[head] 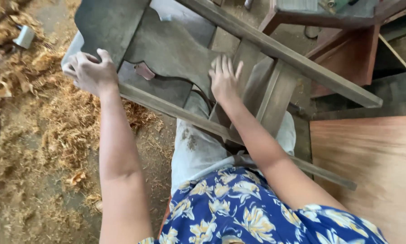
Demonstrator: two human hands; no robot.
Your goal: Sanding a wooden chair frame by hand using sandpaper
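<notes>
A grey-brown wooden furniture frame [176, 49] with a curved carved panel and long rails lies tilted across my lap. My left hand [89, 71] grips the frame's lower left edge, fingers curled around it. My right hand [224, 77] lies flat with fingers spread on the panel's right part, next to an upright slat [275, 97]. A long rail [302, 63] runs diagonally above my right hand.
Wood shavings [63, 117] cover the dirt floor at left. A small grey object [24, 36] lies at upper left. A reddish wooden table or stool [347, 49] stands at upper right, and a bare plywood sheet [370, 162] lies at right.
</notes>
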